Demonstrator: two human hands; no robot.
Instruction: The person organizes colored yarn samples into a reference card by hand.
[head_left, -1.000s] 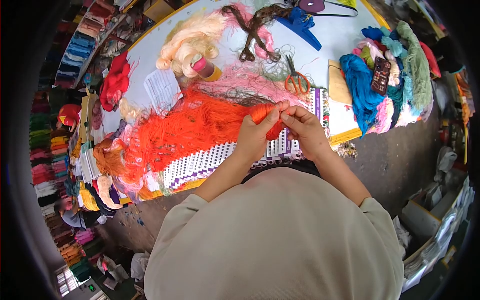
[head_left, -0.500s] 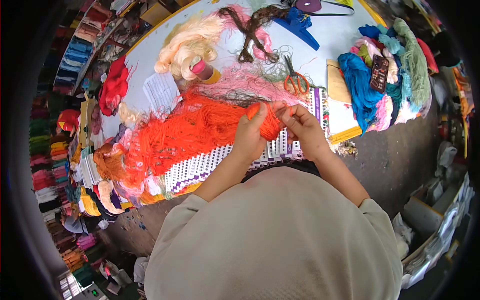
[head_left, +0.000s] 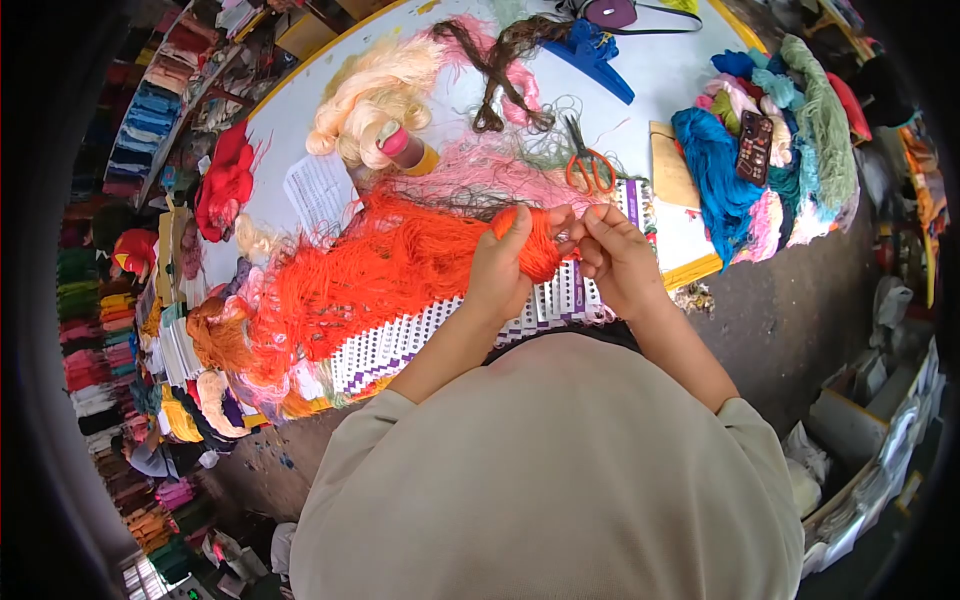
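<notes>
A long orange skein of thread (head_left: 390, 255) lies across the table, its loose strands fanning out to the left. My left hand (head_left: 503, 262) is closed around the skein's right end, with the thumb on top and the bundle bulging past the fingers. Just right of it, my right hand (head_left: 622, 262) is pinched close to the left fingertips, at the skein's end. A bit of orange thread seems to be between its fingertips, though the strand is too fine to follow. Beneath the skein are white thread cards (head_left: 400, 335) with rows of holes and purple marks.
Orange-handled scissors (head_left: 590, 170) lie beyond my right hand. A thread cone (head_left: 405, 150), cream skeins (head_left: 370, 100) and a paper sheet (head_left: 318, 190) sit farther back. At the right are a brown envelope (head_left: 672, 165), blue skeins (head_left: 715, 170) and a phone (head_left: 755, 145).
My right hand has turned slightly and its fingers have moved a little at the skein's end. The left hand keeps its hold; the whole view has shifted slightly.
</notes>
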